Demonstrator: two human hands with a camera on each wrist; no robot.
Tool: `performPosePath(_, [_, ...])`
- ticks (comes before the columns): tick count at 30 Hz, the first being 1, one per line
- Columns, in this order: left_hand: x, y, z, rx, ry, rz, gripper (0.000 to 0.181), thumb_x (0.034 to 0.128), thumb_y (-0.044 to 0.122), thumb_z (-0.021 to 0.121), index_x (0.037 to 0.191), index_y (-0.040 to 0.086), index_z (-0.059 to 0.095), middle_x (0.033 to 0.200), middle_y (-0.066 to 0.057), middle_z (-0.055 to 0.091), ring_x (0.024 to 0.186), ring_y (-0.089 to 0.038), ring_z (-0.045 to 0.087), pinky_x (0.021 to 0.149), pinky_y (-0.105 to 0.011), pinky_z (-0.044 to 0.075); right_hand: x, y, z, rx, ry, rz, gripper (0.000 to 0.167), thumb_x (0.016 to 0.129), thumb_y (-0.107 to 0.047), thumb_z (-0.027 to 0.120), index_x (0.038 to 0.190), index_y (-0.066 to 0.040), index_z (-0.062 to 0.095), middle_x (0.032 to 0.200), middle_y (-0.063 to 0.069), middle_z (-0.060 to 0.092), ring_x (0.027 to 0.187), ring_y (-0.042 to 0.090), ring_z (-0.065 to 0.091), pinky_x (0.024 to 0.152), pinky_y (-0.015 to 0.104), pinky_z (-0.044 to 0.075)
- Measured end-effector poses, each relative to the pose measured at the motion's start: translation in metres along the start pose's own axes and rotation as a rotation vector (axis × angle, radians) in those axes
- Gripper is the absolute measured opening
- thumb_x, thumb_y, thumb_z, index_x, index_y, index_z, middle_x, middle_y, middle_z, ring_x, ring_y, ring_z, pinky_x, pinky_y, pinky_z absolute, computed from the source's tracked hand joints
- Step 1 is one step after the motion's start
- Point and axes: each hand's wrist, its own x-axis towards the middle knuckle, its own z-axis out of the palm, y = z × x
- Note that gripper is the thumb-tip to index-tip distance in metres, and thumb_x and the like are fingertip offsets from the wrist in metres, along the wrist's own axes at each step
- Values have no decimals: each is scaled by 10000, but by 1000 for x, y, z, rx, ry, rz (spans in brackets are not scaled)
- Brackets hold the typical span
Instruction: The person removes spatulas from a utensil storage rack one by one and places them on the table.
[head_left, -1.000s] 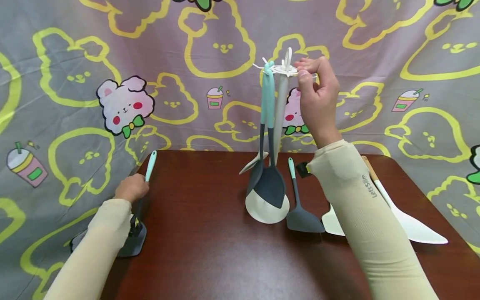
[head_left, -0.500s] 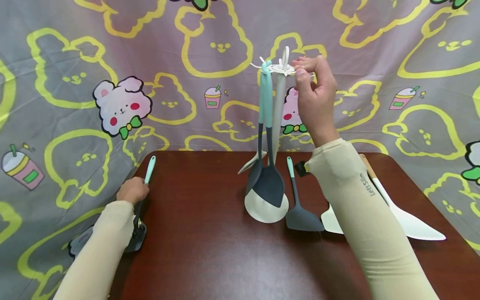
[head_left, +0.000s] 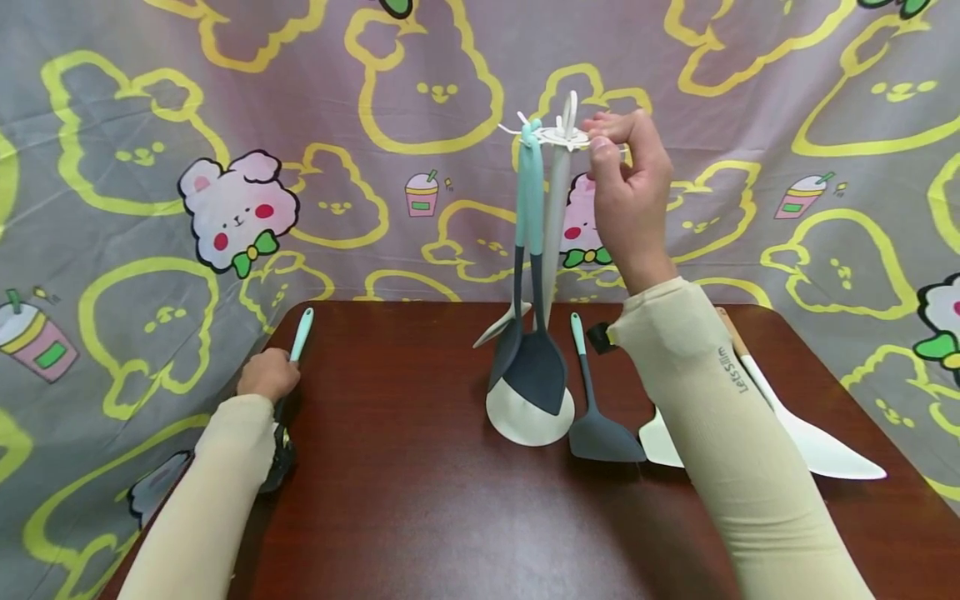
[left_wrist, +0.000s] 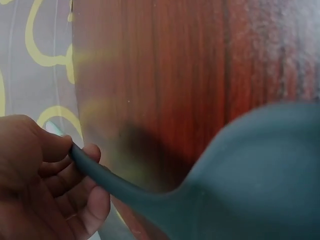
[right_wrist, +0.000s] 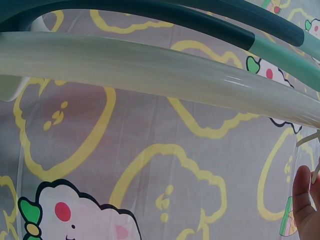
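Note:
In the head view my left hand (head_left: 268, 373) grips a spatula (head_left: 302, 333) with a mint handle, over the table's left side. Its broad dark grey head (left_wrist: 260, 175) fills the lower right of the left wrist view. My right hand (head_left: 633, 187) pinches a hook at the right of the white utensil rack's (head_left: 557, 221) top ring. Two dark grey spoon-like utensils (head_left: 542, 367) with mint handles hang from the rack's left side. Behind them a pale utensil head (head_left: 491, 327) shows partly. The rack's pole (right_wrist: 150, 65) crosses the right wrist view, with the fingertips (right_wrist: 302, 197) at the right edge.
A dark grey turner (head_left: 602, 437) lies right of the rack's round base (head_left: 528, 419). Beside it are a pale utensil (head_left: 658, 442), partly behind the right sleeve, and a white turner (head_left: 825, 446) with a wooden handle. A patterned cloth (head_left: 450, 50) stands behind the brown table (head_left: 397, 500).
My left hand has shifted slightly right with the spatula, whose head has turned and shows narrower. The right hand keeps its pinch at the rack's top. The scene has drifted slightly left.

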Motion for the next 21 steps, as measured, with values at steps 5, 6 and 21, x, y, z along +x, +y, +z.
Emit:
performPosePath(5, [2, -1, 4, 12, 1, -3, 266, 974, 169, 449, 864, -7, 614, 755, -162, 577, 686, -296, 530, 564, -373, 410, 1, 2, -1, -3, -3, -17, 180, 910, -92, 478, 814, -204, 579, 990, -75, 645, 1158, 177, 629, 1048, 304, 481])
performPosePath(6, [3, -1, 4, 15, -1, 2, 254, 963, 162, 455, 845, 0, 611, 742, -152, 568, 682, -293, 526, 563, -371, 408, 1, 3, -1, -8, -4, -25, 183, 910, -94, 476, 811, -209, 578, 982, -93, 641, 1156, 179, 632, 1056, 304, 475])
performPosePath(21, [3, -1, 5, 21, -68, -1, 258, 880, 90, 474, 624, 118, 493, 621, -50, 459, 650, -255, 467, 540, -347, 378, 1, 3, -2, -17, -11, -28, 199, 909, -103, 477, 803, -253, 553, 981, -85, 642, 1167, 176, 627, 1078, 305, 456])
